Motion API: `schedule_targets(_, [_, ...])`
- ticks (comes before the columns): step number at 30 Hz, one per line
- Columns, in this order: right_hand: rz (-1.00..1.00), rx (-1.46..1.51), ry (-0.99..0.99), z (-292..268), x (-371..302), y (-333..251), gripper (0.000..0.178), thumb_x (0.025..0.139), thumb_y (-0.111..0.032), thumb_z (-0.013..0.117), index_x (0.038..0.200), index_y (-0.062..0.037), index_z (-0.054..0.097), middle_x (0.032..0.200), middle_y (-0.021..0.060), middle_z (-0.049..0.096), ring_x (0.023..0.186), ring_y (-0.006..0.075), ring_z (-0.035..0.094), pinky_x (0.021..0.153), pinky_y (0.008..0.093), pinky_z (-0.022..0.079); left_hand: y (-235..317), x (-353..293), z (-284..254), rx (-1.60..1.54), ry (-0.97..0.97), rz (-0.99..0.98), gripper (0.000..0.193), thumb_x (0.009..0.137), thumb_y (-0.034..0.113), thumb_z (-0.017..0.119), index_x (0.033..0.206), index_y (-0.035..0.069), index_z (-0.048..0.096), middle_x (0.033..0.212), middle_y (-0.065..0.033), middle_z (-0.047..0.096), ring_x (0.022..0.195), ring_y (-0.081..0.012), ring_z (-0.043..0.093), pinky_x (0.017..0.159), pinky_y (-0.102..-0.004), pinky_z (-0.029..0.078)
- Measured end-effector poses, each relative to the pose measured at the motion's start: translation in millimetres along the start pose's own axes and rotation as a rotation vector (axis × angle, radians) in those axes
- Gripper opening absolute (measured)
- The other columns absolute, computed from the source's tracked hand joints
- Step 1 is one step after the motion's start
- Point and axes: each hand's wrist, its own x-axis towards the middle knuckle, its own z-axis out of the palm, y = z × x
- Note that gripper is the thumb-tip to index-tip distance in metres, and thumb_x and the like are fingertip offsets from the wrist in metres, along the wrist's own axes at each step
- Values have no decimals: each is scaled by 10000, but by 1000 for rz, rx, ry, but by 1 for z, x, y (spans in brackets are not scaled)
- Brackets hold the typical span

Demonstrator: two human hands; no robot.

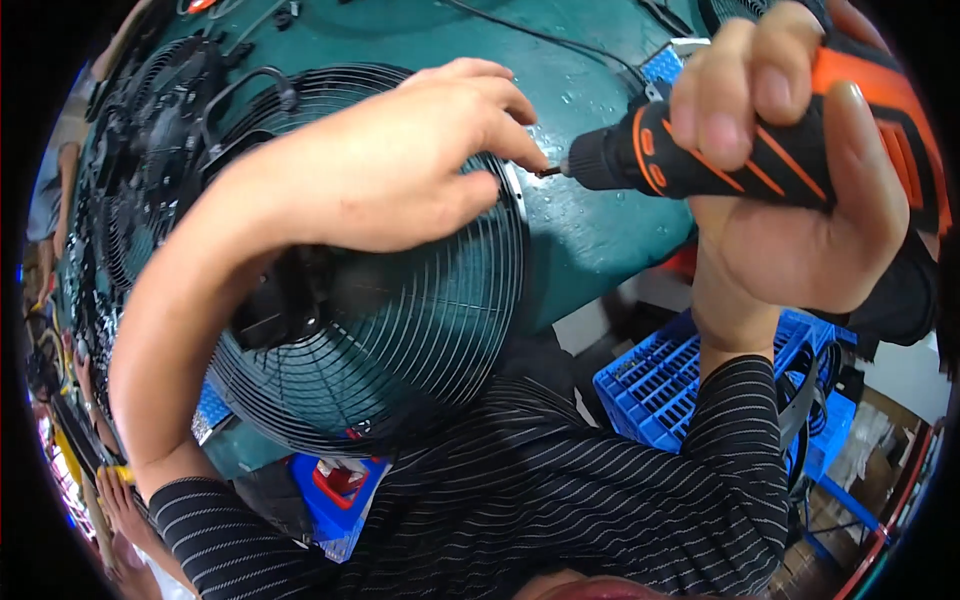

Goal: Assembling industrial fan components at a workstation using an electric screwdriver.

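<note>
1. An orange-and-black drill (790, 178) is filling the upper right, the right hand (800, 250) gripping it with curled fingers.
2. At upper centre, the left hand (430, 150) is reaching its index fingertip to the bit (550, 172); whether it's pinching anything, I cannot tell.
3. Left of centre, a black wire-caged fan (430, 320) is resting on a teal table (590, 235).

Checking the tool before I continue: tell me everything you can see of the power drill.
The power drill has a plastic-looking black-and-orange body with slanted orange stripes and a ribbed black chuck. It points left above the green table, gripped by the right hand. The left hand has a fingertip at the thin bit; contact is unclear.
</note>
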Motion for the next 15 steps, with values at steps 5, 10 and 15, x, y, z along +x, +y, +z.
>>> schedule_targets(5, [125,-47,46,-7,-9,26,484,943,-214,480,1357,12,374,907,94,502,703,176,543,645,327,460,-33,17,19,-74,-196,11,504,748,-45,522,1217,58,677,1391,-160,537,1441,-340,312,1210,-468,210])
schedule_targets(10, [211,-83,65,0,-18,37,485,939,-210,491,1356,9,373,898,94,503,696,176,543,638,325,461,-48,20,25,-25,-251,74,380,833,86,527,1168,-3,681,1345,-298,547,1388,-416,394,1211,-494,222])
schedule_targets(15, [263,-119,76,5,-20,43,487,936,-206,502,1355,5,372,889,93,504,689,176,543,631,322,461,-48,16,33,-71,-197,-12,351,881,128,496,1155,28,693,1444,-259,465,1426,-423,325,1202,-515,223])
